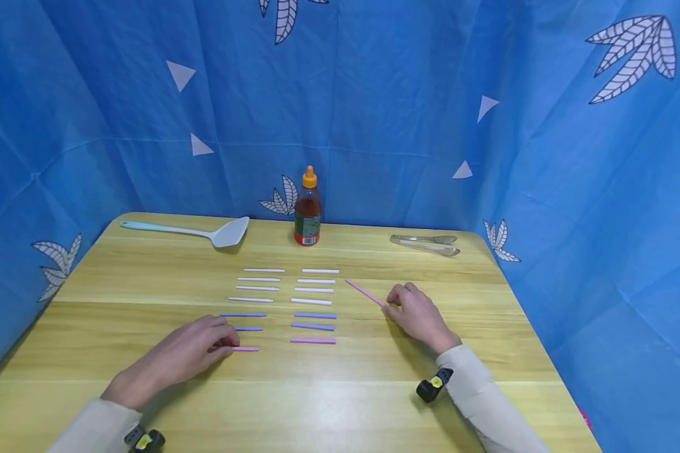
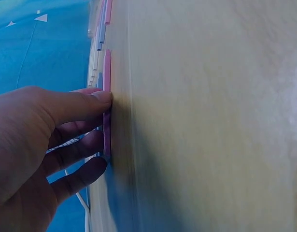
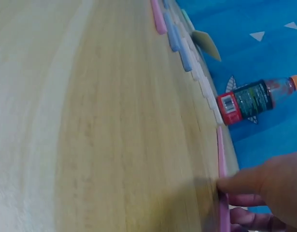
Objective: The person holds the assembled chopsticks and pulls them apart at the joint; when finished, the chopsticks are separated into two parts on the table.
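Note:
My left hand (image 1: 195,345) pinches a slim pink stick (image 1: 246,348) at the near end of the left column of sticks. In the left wrist view, the thumb lies on that stick's near side, with fingers behind it. To the right, my right hand (image 1: 422,314) pinches the lower end of another slim pink stick (image 1: 364,292), which slants up and left, apart from the columns. Between the hands, a third pink stick (image 1: 313,340) lies at the near end of the right column. Two blue sticks (image 1: 315,316) and several white sticks (image 1: 315,281) lie beyond it.
The left column also has two blue sticks (image 1: 249,314) and several white sticks (image 1: 259,279). Along the back of the wooden table (image 1: 328,409) are a spatula (image 1: 229,233), a sauce bottle (image 1: 308,214) and metal tongs (image 1: 425,244). A blue curtain (image 1: 374,94) hangs behind.

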The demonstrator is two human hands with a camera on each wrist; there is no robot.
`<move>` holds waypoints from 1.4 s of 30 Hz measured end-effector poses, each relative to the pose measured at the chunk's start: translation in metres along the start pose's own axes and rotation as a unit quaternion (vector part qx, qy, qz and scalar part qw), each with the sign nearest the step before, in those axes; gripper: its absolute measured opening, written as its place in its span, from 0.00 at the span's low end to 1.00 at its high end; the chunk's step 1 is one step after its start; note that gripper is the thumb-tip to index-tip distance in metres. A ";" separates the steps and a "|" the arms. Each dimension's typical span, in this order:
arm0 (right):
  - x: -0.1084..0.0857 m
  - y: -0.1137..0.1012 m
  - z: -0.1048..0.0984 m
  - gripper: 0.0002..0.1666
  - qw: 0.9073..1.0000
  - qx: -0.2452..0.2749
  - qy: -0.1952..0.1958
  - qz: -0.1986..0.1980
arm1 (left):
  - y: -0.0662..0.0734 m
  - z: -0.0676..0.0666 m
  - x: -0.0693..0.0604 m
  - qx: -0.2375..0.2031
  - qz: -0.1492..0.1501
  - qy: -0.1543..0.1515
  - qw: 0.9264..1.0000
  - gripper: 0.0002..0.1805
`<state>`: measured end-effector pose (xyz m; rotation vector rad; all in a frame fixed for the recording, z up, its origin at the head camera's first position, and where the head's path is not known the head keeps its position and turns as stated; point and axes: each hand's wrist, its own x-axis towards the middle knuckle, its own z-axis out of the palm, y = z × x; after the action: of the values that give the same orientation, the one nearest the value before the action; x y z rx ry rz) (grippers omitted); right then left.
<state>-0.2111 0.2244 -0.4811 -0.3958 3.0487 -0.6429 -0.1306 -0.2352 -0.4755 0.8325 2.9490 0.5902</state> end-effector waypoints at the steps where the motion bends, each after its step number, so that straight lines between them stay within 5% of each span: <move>1: 0.000 0.002 0.001 0.08 1.000 -0.002 -0.003 0.002 | 0.000 0.000 0.000 -0.002 -0.003 -0.002 1.000 0.09; 12: 0.001 -0.001 -0.006 0.05 0.999 0.014 0.044 0.010 | 0.000 0.000 -0.001 -0.006 -0.010 -0.007 1.000 0.09; 20: 0.003 -0.023 -0.003 0.03 0.988 0.110 0.044 -0.099 | 0.003 -0.006 0.005 0.011 0.001 0.012 1.000 0.06; 32: -0.004 -0.082 0.012 0.03 0.960 0.186 0.013 -0.208 | 0.038 -0.013 0.046 0.008 0.041 0.064 0.997 0.16; 42: -0.006 -0.114 0.022 0.03 0.942 0.199 0.012 -0.268 | 0.054 -0.012 0.065 -0.021 0.062 0.029 0.997 0.11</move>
<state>-0.1760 0.1161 -0.4557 -1.2149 2.7112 -1.2514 -0.1604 -0.1636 -0.4396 1.0164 2.9410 0.6909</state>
